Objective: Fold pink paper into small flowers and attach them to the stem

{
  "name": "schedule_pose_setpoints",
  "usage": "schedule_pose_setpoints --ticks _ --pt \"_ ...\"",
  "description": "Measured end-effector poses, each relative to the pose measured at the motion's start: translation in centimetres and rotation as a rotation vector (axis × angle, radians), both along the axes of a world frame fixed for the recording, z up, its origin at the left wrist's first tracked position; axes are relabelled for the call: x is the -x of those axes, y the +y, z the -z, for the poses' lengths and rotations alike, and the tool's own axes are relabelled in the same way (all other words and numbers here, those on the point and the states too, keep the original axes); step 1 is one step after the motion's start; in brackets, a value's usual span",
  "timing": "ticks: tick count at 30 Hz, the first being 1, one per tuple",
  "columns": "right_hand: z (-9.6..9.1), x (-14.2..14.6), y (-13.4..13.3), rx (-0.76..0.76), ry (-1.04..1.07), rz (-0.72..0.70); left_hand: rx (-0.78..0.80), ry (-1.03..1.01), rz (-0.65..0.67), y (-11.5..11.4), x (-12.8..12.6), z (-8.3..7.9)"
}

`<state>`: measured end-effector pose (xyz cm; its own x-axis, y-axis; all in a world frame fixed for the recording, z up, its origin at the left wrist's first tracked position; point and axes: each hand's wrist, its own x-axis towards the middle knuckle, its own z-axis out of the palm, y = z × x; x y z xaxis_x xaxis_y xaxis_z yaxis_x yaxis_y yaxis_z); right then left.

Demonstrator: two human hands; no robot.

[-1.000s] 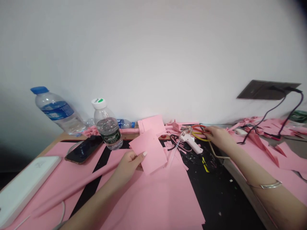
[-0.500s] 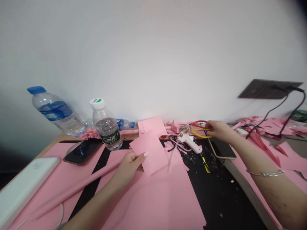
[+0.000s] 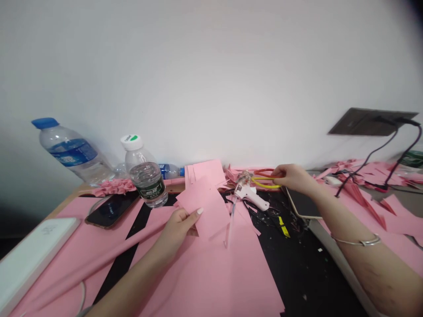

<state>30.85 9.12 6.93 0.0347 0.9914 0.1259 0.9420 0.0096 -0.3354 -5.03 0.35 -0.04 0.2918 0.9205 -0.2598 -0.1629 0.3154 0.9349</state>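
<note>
A pink paper piece (image 3: 211, 209) is pinched between the thumb and fingers of my left hand (image 3: 180, 226). It is tilted above a large pink sheet (image 3: 211, 277). At the right, my right hand (image 3: 292, 178) is closed on a tool with red and yellow looped handles (image 3: 267, 185); its exact kind is unclear. Just left of that tool lies a white hot glue gun (image 3: 253, 197), with a clear strand trailing from its front over the paper. Behind my left hand rests a stack of pink cut papers (image 3: 208, 169) against the wall.
An upright water bottle (image 3: 147, 176), a larger blue-capped bottle (image 3: 72, 152) and a phone (image 3: 114, 209) stand or lie at the left, near a white power bank (image 3: 36, 259). A second phone (image 3: 302, 204) lies under my right forearm. Cables hang from a wall socket (image 3: 370, 122).
My right hand has moved slightly left with the looped-handle tool. The glue gun has shifted left and its strand hangs lower over the paper. My left hand keeps its grip on the paper piece.
</note>
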Motion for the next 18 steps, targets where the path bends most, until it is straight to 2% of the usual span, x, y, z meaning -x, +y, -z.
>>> schedule_pose_setpoints --ticks 3,6,14,18 --pt "1.8 0.2 -0.4 -0.031 -0.020 -0.002 0.010 -0.004 0.007 0.0 0.0 0.1" --pt "2.6 -0.3 -0.3 -0.069 -0.034 0.005 0.014 -0.006 -0.002 0.1 0.1 0.3" --pt "3.1 -1.5 1.3 -0.094 -0.091 0.053 0.065 0.009 0.038 0.1 0.3 1.0" --pt "2.6 0.8 -0.8 -0.138 -0.110 0.032 0.043 0.049 0.026 0.2 0.5 0.7"
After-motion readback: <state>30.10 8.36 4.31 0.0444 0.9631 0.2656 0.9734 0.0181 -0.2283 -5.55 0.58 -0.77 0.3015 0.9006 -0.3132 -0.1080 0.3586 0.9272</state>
